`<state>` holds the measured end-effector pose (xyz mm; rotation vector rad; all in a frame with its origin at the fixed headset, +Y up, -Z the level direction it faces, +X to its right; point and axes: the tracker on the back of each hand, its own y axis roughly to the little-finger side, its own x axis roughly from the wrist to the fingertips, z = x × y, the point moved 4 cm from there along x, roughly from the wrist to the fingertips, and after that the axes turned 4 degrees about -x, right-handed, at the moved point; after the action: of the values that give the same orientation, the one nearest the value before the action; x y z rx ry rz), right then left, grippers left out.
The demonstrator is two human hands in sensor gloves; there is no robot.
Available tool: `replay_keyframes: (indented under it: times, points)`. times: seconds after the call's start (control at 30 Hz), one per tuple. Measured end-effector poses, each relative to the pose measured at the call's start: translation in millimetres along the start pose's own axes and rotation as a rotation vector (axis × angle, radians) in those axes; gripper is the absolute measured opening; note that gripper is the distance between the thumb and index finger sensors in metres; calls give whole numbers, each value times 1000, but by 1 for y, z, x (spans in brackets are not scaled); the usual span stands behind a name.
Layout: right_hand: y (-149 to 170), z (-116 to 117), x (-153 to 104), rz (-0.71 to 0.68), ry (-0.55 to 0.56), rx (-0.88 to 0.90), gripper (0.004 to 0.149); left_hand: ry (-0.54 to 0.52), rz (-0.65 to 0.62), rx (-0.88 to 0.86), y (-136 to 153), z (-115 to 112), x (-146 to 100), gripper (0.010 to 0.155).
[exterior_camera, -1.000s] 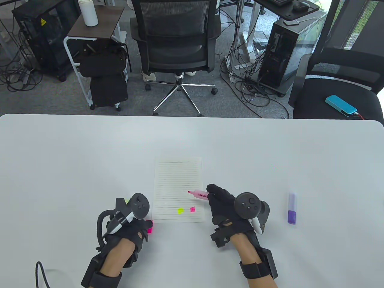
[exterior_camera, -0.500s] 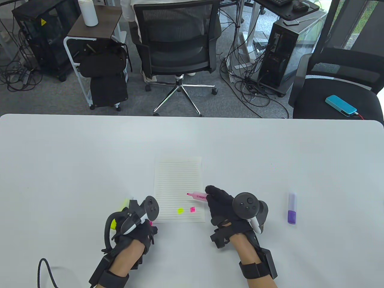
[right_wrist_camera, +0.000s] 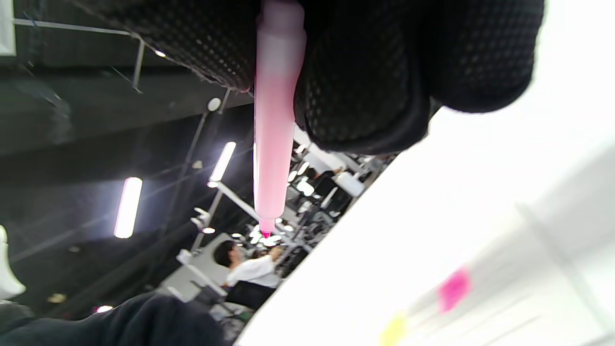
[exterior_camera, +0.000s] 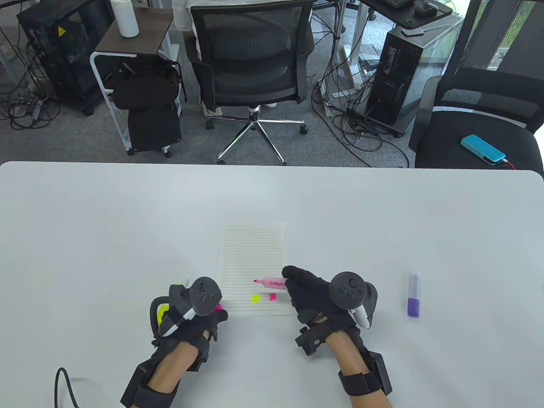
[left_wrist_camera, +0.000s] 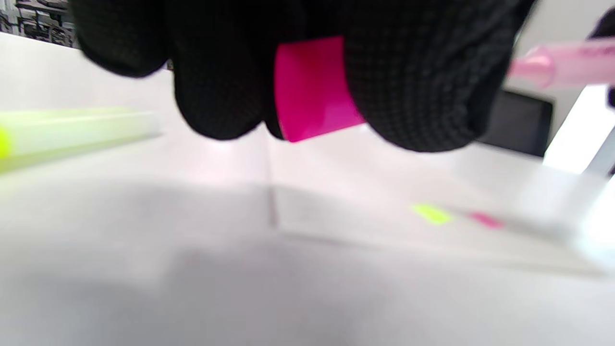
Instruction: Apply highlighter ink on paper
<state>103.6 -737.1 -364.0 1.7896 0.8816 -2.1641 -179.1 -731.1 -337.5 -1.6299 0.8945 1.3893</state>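
Note:
A lined paper sheet (exterior_camera: 250, 255) lies in the middle of the table, with a yellow mark (exterior_camera: 255, 298) and a pink mark (exterior_camera: 272, 296) near its bottom edge. My right hand (exterior_camera: 293, 281) grips the uncapped pink highlighter (exterior_camera: 272, 282), which points left with its tip just above the marks; in the right wrist view the pink highlighter (right_wrist_camera: 275, 125) hangs from my fingers. At the sheet's lower left corner, my left hand (exterior_camera: 216, 314) pinches the pink cap (left_wrist_camera: 312, 91).
A yellow highlighter (exterior_camera: 161, 316) lies on the table under my left wrist, and the same yellow highlighter (left_wrist_camera: 72, 134) shows in the left wrist view. A capped purple highlighter (exterior_camera: 413, 295) lies to the right of my right hand. Office chairs stand beyond the far table edge.
My left hand has slid right with the pink cap to the sheet's lower left corner. My right hand has carried the pink highlighter left and slightly down over the paper.

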Motion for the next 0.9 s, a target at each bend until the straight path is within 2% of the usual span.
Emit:
replay_keyframes:
  times: [0.07, 0.13, 0.27, 0.57, 0.73, 0.9]
  points:
    - [-6, 0, 0, -56, -17, 76, 40, -6, -86, -158, -2, 2, 1, 56]
    - [-10, 0, 1, -89, -25, 125, 39, 6, -151, -224, -3, 2, 3, 56]
    - [-13, 1, 1, -116, -57, 157, 37, 4, -195, -238, -2, 0, 6, 56]
    - [-12, 9, 1, -120, -116, 81, 37, 22, -259, -317, -5, -4, 7, 56]
    - [-15, 18, 1, -131, -153, 59, 37, 34, -304, -293, -12, -8, 5, 56]
    - [-20, 31, 0, -147, -209, 74, 38, 57, -352, -363, -17, -12, 4, 60]
